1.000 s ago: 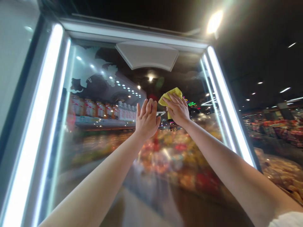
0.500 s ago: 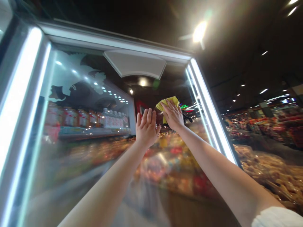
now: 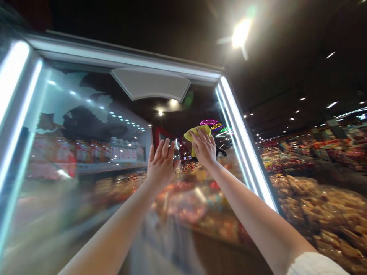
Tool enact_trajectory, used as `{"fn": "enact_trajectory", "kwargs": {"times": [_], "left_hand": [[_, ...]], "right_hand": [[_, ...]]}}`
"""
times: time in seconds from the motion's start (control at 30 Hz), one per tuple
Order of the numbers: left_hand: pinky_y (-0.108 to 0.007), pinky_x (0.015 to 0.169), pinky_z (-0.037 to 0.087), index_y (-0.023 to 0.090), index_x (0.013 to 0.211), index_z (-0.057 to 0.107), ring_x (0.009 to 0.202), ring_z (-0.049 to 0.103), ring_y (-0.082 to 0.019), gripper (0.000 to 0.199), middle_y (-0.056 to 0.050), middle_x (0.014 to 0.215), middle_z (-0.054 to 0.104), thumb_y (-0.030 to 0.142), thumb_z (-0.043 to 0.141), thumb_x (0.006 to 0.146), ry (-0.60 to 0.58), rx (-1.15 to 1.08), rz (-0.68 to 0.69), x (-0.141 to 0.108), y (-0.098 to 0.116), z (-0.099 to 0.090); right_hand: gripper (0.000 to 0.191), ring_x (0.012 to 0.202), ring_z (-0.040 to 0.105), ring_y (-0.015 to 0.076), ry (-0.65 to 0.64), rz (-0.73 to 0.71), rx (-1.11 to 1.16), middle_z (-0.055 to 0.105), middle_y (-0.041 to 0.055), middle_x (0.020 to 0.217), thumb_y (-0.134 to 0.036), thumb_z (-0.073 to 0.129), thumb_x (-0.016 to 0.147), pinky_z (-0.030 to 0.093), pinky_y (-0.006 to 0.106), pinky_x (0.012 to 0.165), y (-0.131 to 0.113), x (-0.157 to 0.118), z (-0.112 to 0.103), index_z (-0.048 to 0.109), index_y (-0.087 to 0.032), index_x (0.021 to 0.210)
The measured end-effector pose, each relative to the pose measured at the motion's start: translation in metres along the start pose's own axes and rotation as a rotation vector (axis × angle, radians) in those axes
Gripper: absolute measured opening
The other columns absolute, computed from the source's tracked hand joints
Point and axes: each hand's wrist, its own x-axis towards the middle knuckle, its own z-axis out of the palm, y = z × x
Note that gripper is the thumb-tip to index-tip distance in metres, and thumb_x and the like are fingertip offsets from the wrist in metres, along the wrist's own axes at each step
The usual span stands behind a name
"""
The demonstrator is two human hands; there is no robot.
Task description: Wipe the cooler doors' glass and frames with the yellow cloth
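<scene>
Fingers of the right hand [image 3: 205,149] lie stretched out nearly side by side over a yellow cloth [image 3: 187,134], flat rather than curled around it. The palm faces a tall sheet of glass [image 3: 183,206], and the cloth, bunched and folded, appears pressed against it, right of the middle and in the upper half. Fingers of the left hand [image 3: 161,164] point upward, slightly apart, holding nothing. That palm also faces the glass, left of the cloth and a little lower; whether it touches cannot be told.

A white strip light [image 3: 246,141] borders the glass on its right, and a lit frame [image 3: 123,53] runs along its top. Near its top middle is a pale panel [image 3: 151,84]; at its upper left, a frosted shape [image 3: 65,97]. Jars [image 3: 84,151] and white bottles [image 3: 124,149] show in the left half of the glass, either behind or mirrored. Beyond its right side are heaped packets [image 3: 329,202].

As for progress, the cloth being spread under the hand suggests work under way. It covers only one small patch of the glass. Reflections and blur hide any streak or edge, so what is done and what is left cannot be separated.
</scene>
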Motion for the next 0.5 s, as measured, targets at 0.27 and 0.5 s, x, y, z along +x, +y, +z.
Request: {"fn": "enact_trajectory", "kwargs": {"times": [0.27,0.5], "left_hand": [[-0.061,0.126,0.019,0.009,0.155,0.038,0.155,0.025,-0.036,0.066,-0.020,0.165,0.032,0.028,0.047,0.093,-0.031,0.037,-0.066,0.001,0.034,0.024],[-0.056,0.127,0.022,0.011,0.156,0.038,0.155,0.026,-0.032,0.068,-0.019,0.163,0.036,0.028,0.051,0.092,-0.079,0.010,-0.001,0.022,0.075,0.064]], "right_hand": [[0.050,0.150,0.037,0.0268,0.027,0.177,0.036,0.046,0.0013,0.160,-0.030,0.039,0.104,0.032,0.054,0.120,0.036,-0.022,0.018,0.046,-0.036,0.152],[0.052,0.149,0.038,0.0229,-0.098,0.032,0.036,0.045,-0.0010,0.161,-0.032,0.040,0.104,0.032,0.050,0.122,0.062,0.000,0.026,0.040,-0.040,0.155]]}}
